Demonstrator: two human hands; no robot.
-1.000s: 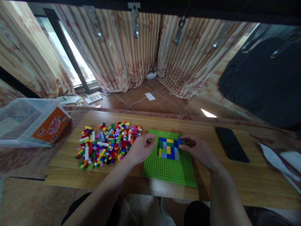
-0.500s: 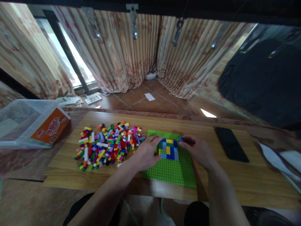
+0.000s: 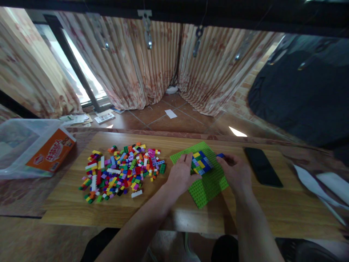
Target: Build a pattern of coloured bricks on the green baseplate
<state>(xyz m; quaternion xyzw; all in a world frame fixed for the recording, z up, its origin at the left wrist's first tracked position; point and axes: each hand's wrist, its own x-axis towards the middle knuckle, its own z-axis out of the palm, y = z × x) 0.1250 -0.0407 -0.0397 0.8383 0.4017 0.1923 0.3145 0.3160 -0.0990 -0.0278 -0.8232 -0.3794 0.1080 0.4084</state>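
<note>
A green studded baseplate [image 3: 200,198] lies turned at an angle on the table. On it sits a low block of blue, yellow, green and light-blue toy bricks [image 3: 202,162]. My left hand [image 3: 182,174] grips the left side of this brick block, thumb at the near edge and fingers at the far one; part of the block is hidden behind it. Between the thumb and fingers of my right hand [image 3: 236,171] is a small blue toy brick [image 3: 220,155], held over the right part of the baseplate and apart from the brick block.
A spread heap of many-coloured bricks [image 3: 120,174] covers the table's left part. Beyond it stands a clear plastic bin [image 3: 40,127] with an orange label. A black phone [image 3: 263,166] and white papers [image 3: 313,185] are on the right. Metal clips [image 3: 148,36] hang above.
The baseplate and its brick block have turned from nearly square-on to a diagonal. My left hand has moved right with them. The right hand still holds the blue brick, slightly farther right.
</note>
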